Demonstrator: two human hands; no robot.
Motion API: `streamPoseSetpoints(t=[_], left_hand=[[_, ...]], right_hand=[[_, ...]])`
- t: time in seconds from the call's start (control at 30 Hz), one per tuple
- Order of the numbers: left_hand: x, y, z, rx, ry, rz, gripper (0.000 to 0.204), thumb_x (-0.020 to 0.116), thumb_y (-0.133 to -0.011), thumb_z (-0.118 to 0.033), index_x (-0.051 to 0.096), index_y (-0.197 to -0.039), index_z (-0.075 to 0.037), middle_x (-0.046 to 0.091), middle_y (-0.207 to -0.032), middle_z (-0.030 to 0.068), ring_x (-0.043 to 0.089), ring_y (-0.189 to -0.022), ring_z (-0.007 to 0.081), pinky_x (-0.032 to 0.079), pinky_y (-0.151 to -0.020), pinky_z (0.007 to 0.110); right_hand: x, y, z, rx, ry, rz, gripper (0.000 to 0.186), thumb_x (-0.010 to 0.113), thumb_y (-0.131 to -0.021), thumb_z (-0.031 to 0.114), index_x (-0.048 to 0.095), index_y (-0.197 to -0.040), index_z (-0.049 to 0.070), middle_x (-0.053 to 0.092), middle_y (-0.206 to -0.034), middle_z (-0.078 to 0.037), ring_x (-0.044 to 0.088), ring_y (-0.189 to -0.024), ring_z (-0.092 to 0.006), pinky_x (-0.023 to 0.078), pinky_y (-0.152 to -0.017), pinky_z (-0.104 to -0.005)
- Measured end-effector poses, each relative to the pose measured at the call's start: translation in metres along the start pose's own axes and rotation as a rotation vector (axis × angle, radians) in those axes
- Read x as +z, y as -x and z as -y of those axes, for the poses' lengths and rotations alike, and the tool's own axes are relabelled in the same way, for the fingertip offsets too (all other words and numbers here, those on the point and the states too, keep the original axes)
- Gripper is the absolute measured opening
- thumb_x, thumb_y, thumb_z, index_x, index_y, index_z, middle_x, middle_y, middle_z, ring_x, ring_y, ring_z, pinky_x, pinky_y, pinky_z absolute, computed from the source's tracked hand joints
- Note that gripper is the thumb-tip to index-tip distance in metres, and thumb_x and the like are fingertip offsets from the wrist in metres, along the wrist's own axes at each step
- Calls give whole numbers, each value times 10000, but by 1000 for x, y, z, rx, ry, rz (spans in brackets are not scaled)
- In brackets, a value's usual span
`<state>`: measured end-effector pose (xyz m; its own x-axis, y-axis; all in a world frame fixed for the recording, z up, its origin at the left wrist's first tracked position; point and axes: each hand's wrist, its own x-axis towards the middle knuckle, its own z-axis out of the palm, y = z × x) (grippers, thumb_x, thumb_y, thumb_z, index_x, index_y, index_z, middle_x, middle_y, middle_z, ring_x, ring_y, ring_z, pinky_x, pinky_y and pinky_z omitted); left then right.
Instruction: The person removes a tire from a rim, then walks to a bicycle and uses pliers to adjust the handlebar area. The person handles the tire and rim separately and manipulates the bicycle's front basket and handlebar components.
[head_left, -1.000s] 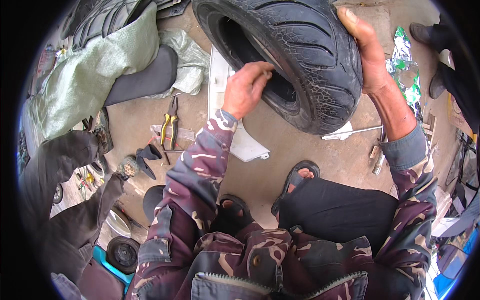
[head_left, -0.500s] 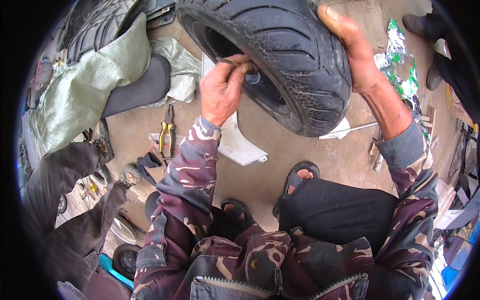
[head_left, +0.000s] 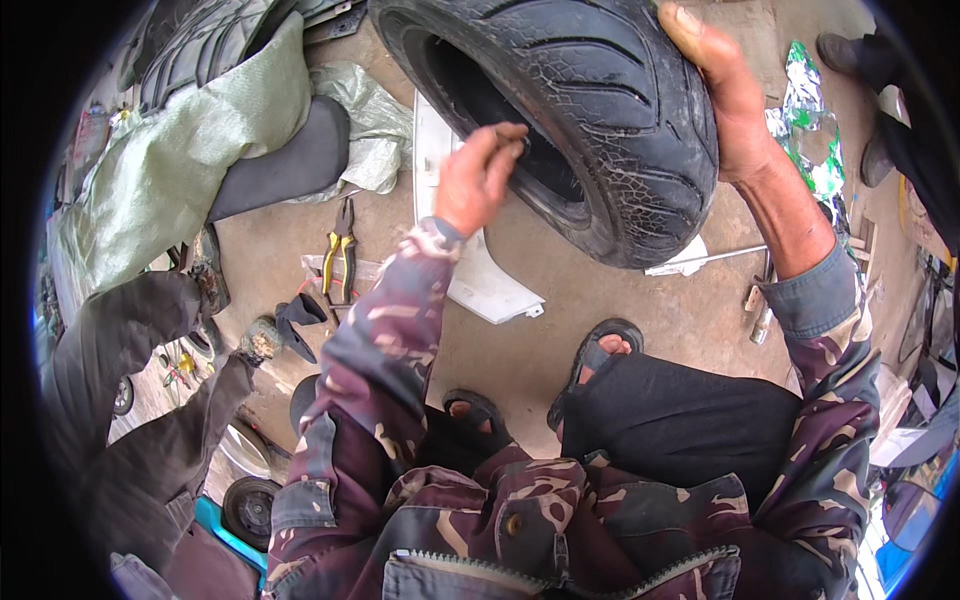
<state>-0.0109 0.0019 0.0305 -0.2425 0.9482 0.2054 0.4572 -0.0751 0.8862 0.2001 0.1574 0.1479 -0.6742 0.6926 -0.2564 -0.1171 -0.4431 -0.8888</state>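
A black tyre (head_left: 603,92) with a cracked, grooved tread is held up off the floor, tilted so its open side faces left. My right hand (head_left: 735,105) grips it at the right, thumb up over the tread and the fingers hidden behind. At the tyre's opening is my left hand (head_left: 478,180), fingers pinched together. What they hold, if anything, cannot be made out; a small dark, rounded bit shows at the fingertips. The tyre's inside is in deep shadow.
Pliers with yellow-black handles (head_left: 340,255) lie on the floor left of a white plastic panel (head_left: 492,292). A pale woven sack (head_left: 190,150) and dark pad (head_left: 285,160) are farther left. Another person's legs (head_left: 150,340) stand at left; crumpled foil (head_left: 812,140) lies right.
My left hand has moved slightly right and turned, its fingertips still at the tyre's opening. The tyre and my right hand have shifted a little right in the picture.
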Motion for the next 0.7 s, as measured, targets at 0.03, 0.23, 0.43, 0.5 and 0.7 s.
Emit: streamPoseSetpoints(t=[0.03, 0.23, 0.43, 0.5, 0.7], left_hand=[[4, 0, -2, 11, -49, 102, 183, 672, -973, -59, 726, -1143, -17, 764, -925, 121, 737, -846, 200, 568, -764, 320], [-9, -9, -4, -119, 222, -56, 175, 625, -1016, -89, 730, -1130, -6, 756, -885, 59, 633, -642, 79, 516, -598, 242], [5, 1, 4, -136, 80, 72, 173, 674, -979, -81, 725, -1132, -19, 760, -1006, 114, 738, -889, 227, 576, -797, 321], [1, 3, 12, -200, 54, 92, 165, 681, -964, -72, 729, -1112, -15, 753, -1048, 126, 735, -895, 233, 572, -792, 321], [-16, -6, 12, -101, -32, 71, 141, 704, -926, -69, 743, -1048, -9, 748, -952, 116, 722, -804, 249, 561, -746, 327]], right_hand=[[1, -1, -2, -2, -1, -12, 573, 499, -1050, 480, 620, -1306, -18, 704, -1259, -154, 718, -1070, -212, 564, -989, -358], [-2, 2, -2, 59, -108, -21, 604, 478, -1053, 505, 602, -1324, -20, 703, -1258, -165, 721, -1077, -226, 568, -992, -370], [-4, 3, -3, 22, -60, -97, 606, 495, -1047, 491, 592, -1343, -29, 708, -1244, -168, 718, -1085, -224, 569, -992, -363], [-3, 3, -4, 62, -71, 22, 617, 501, -1044, 495, 589, -1352, -32, 707, -1248, -166, 715, -1088, -219, 564, -997, -359], [-3, 5, -6, 28, 18, 8, 612, 500, -1043, 504, 605, -1325, -29, 711, -1234, -158, 718, -1058, -208, 572, -972, -356]])
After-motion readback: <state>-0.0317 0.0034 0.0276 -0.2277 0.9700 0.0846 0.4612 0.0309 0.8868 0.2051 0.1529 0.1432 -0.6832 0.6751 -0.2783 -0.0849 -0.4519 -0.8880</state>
